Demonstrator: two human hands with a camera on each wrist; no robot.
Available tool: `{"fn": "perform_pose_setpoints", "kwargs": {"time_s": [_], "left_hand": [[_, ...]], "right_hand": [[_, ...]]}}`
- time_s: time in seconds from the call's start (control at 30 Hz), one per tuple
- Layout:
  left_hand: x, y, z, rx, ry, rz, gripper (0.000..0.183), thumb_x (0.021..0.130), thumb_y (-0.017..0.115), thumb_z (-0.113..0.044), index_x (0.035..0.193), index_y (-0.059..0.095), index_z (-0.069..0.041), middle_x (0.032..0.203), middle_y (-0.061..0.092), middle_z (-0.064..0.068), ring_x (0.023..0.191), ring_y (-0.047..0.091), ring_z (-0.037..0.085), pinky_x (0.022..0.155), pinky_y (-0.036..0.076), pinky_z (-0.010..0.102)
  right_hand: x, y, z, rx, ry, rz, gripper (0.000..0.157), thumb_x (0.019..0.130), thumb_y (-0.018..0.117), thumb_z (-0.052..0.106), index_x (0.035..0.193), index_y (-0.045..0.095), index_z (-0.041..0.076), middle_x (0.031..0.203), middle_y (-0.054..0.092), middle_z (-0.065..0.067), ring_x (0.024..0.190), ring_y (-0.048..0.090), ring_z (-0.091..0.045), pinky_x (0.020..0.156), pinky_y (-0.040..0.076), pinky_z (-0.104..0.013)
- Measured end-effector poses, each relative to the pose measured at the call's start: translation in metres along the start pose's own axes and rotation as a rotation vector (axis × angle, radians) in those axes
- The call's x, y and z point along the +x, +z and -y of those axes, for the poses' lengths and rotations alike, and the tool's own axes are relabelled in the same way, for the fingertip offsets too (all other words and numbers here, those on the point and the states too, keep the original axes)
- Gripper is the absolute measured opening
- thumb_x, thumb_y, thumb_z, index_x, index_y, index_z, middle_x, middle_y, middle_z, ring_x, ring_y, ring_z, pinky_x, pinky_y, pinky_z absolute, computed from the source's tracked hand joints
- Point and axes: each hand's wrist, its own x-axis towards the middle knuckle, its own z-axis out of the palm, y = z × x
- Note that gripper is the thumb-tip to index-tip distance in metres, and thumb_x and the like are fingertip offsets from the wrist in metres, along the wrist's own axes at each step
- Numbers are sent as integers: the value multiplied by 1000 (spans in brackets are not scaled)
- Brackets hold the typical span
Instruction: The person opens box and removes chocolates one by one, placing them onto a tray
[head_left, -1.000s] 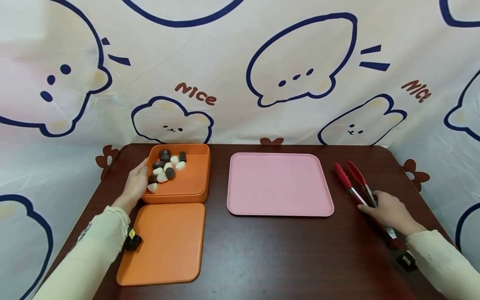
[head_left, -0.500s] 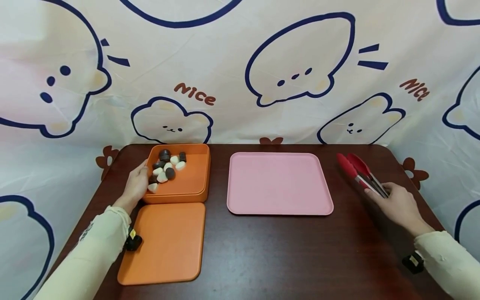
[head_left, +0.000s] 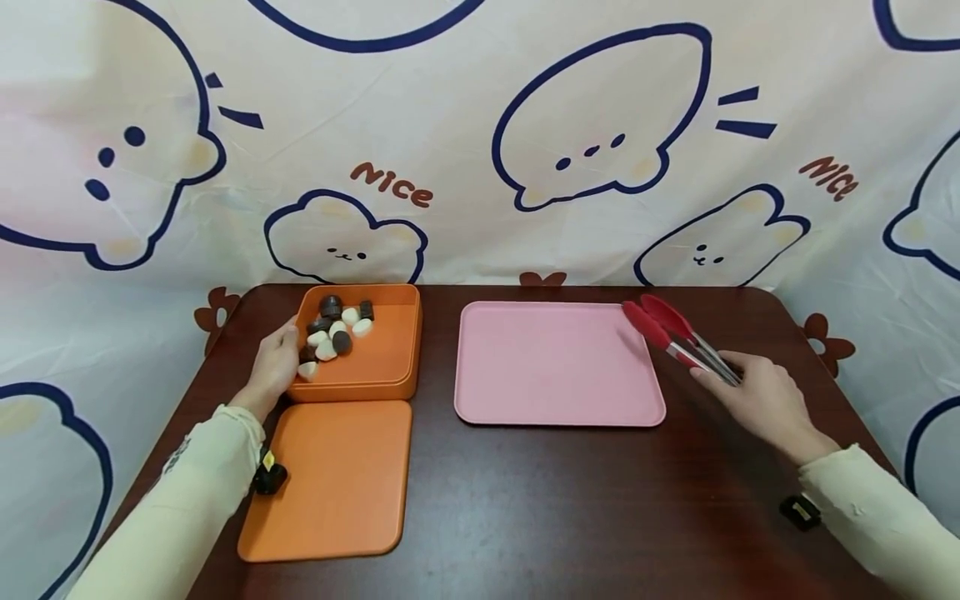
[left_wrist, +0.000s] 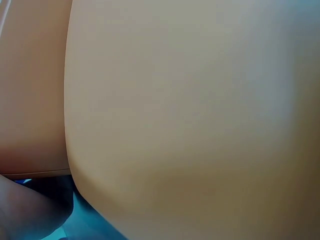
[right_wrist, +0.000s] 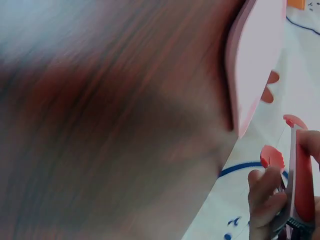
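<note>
My left hand [head_left: 272,368] holds the left wall of an orange box [head_left: 382,358]. Inside the box, black and white rounded pieces [head_left: 337,329] lie heaped towards its left side. With my right hand [head_left: 768,404] I grip a pair of red-tipped metal tongs [head_left: 690,342], its two arms spread apart and nothing between the tips. In the head view the tong tips overlap the upper right corner of a pink tray [head_left: 558,367]. The right wrist view shows fingers curled round the tongs [right_wrist: 301,185].
An orange lid [head_left: 330,483] lies flat in front of the box and also fills most of the left wrist view. Everything rests on a dark brown table [head_left: 525,508]. A white printed cloth [head_left: 465,125] hangs behind and at both sides.
My right hand has lifted the tongs off the table and carried them left, from beside the pink tray to its right edge. The left hand has stayed on the box.
</note>
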Motion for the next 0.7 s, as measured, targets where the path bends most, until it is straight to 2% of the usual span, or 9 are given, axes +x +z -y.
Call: {"fn": "perform_pose_setpoints", "kwargs": {"time_s": [0.17, 0.33, 0.53, 0.7], "left_hand": [[3, 1, -1, -15, -39, -24, 61, 111, 8, -42, 163, 6, -11, 170, 7, 18, 156, 7, 44, 126, 12, 64], [3, 3, 1, 4, -45, -20, 60, 111, 8, -43, 163, 6, -14, 170, 8, 18, 156, 7, 44, 125, 13, 64], [4, 3, 2, -20, -35, -26, 60, 111, 9, -42, 163, 7, -11, 169, 8, 20, 156, 7, 45, 125, 13, 64], [5, 3, 2, -40, -41, -33, 60, 111, 9, -42, 163, 7, -12, 169, 9, 19, 156, 8, 45, 126, 13, 64]], "right_hand": [[7, 9, 21, 20, -19, 40, 68, 93, 68, 53, 131, 61, -3, 100, 69, -22, 68, 55, -21, 48, 43, -30], [13, 17, 42, 57, -38, 70, 66, 90, 74, 50, 132, 62, 0, 106, 71, -21, 75, 57, -23, 54, 47, -28], [19, 26, 67, 89, -86, 71, 69, 89, 76, 49, 136, 61, 0, 106, 71, -19, 78, 57, -23, 57, 44, -28], [24, 33, 88, 119, -106, 94, 67, 88, 78, 45, 134, 62, 0, 91, 69, -14, 72, 53, -21, 54, 43, -28]]}}
